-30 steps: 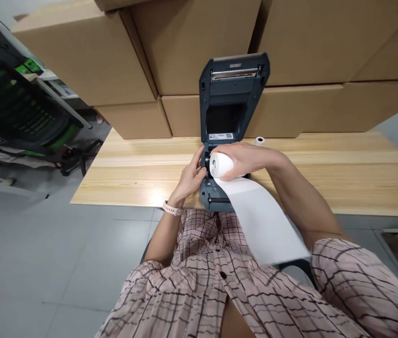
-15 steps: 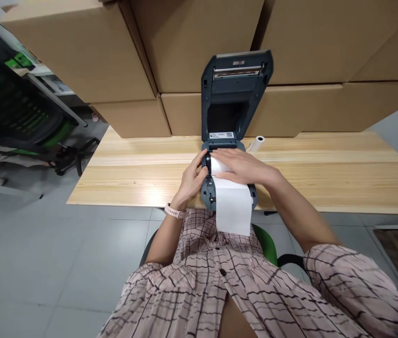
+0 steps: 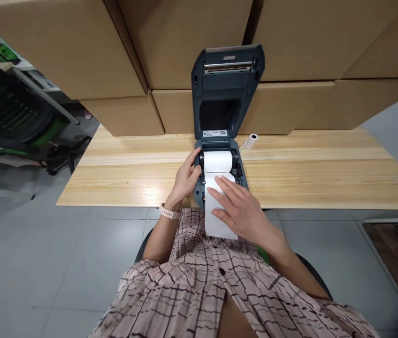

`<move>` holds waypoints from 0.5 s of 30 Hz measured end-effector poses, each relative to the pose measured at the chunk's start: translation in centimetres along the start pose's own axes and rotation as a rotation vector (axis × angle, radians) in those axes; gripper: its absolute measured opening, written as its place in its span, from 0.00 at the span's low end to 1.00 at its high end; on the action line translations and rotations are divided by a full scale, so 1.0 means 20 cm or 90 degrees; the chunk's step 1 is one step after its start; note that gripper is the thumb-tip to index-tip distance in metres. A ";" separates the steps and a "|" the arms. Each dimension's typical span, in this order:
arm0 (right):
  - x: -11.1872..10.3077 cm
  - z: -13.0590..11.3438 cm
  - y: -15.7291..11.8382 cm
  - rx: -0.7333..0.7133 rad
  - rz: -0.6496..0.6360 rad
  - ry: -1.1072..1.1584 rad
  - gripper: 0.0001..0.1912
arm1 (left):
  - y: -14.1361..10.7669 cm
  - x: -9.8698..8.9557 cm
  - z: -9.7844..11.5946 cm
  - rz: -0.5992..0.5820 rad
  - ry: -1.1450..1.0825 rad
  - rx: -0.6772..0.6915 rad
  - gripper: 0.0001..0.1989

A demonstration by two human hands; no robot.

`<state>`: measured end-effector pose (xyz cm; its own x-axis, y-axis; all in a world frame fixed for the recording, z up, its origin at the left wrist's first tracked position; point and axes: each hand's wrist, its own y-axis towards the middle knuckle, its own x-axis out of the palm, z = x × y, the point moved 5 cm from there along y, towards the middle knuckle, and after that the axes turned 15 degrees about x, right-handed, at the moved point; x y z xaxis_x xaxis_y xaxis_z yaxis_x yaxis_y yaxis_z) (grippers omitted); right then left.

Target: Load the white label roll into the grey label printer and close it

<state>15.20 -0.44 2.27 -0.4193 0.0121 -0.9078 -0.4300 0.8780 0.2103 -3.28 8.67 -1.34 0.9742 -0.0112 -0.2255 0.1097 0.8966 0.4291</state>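
Note:
A dark grey label printer stands near the table's front edge, its lid raised toward the boxes. Inside it sits a white paper roll between two black holders. A strip of white paper runs from the roll over the printer's front and hangs past the table edge. My left hand, with a pale band at the wrist, rests against the printer's left side, fingers apart. My right hand lies spread on the paper strip, its fingertips just below the roll.
Large cardboard boxes are stacked along the back of the wooden table. A small white paper roll lies behind the printer to its right. At the far left is a black and green chair.
My right hand has slid from the paper roll down onto the strip, uncovering the roll. My left hand stays at the printer's side. The view has shifted slightly.

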 end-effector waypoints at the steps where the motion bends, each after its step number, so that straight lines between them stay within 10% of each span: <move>1: 0.00 0.00 0.00 0.003 0.001 -0.001 0.26 | 0.00 0.00 0.00 0.000 0.005 -0.003 0.28; 15: -0.04 0.05 -0.07 -0.028 -0.019 0.059 0.26 | -0.19 0.08 0.12 0.008 -0.072 -0.093 0.37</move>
<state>16.90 -1.16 2.34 -0.4766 -0.0600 -0.8771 -0.4769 0.8557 0.2006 -1.58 4.22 -1.26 0.9922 -0.0414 -0.1177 0.0750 0.9518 0.2974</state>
